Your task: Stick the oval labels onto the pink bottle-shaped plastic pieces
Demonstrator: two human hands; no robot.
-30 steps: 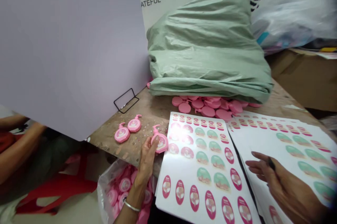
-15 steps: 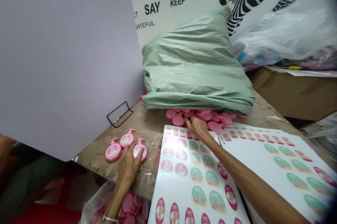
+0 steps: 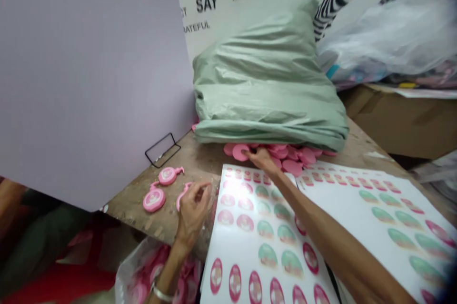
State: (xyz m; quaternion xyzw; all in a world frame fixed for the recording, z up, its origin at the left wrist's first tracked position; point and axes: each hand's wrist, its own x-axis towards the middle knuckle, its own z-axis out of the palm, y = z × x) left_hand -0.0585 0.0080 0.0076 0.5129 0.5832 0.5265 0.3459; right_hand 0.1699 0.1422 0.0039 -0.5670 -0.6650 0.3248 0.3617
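Observation:
My left hand [image 3: 194, 208] is raised just above the table beside the paper sheets, fingers loosely curled and apart, nothing visible in it. It partly covers a pink toy pump bottle [image 3: 180, 197]. Left of that lie two more pink toy pump bottles, one [image 3: 154, 199] nearer me and one [image 3: 167, 176] farther off, both with round stickers. At the edge of the pink pile, my right hand [image 3: 262, 157] has its thumb on a plain round pink toy pump bottle [image 3: 240, 152], pinching it; the other fingers are partly hidden.
A large green bag [image 3: 267, 89] rests over the pink pile [image 3: 293, 167]. Sticker sheets [image 3: 246, 247] cover the table's front, with more sheets [image 3: 371, 208] at right. A plastic bag of pink pieces [image 3: 128, 270] hangs below the edge. A pale board [image 3: 93, 85] and a black wire stand [image 3: 162, 151] are left.
My left hand has let go of the stickered bottle and moved right, its fingers curling. The far bottle now lies turned sideways. My right hand has taken hold of a plain pink bottle.

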